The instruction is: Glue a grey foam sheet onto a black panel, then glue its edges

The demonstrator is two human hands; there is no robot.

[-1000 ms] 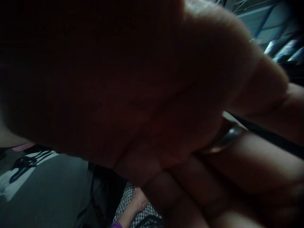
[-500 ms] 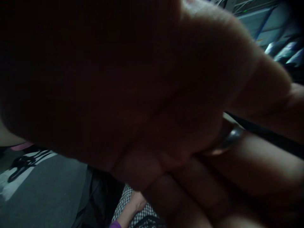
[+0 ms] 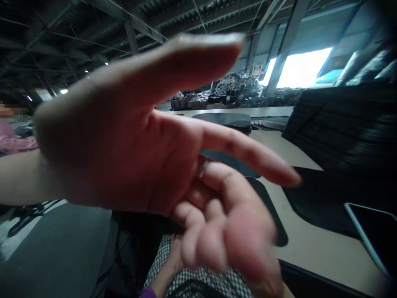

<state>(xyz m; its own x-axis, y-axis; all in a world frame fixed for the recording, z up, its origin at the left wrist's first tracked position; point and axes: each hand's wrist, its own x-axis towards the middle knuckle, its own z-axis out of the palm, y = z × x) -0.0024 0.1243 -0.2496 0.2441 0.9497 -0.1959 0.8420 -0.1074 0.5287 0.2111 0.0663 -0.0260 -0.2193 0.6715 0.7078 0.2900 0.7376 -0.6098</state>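
Your left hand (image 3: 130,153) fills the view close to the lens. It holds nothing: the thumb is up, the forefinger reaches out to the right and the other fingers (image 3: 214,231) curl loosely inward. It touches nothing on the table (image 3: 310,252), which lies well beyond it. I judge the work there is not yet in hand. The dark flat pieces (image 3: 226,121) lie untouched, with the tall dark stack (image 3: 341,128) at the right.

Below your palm a second hand (image 3: 169,267) with a purple cuff rests on checked cloth (image 3: 201,279). It is mostly hidden, so I cannot tell its grip or whether it is your right. The fingertips are blurred, and a dark screen-like slab (image 3: 375,231) is cut off at the edge.
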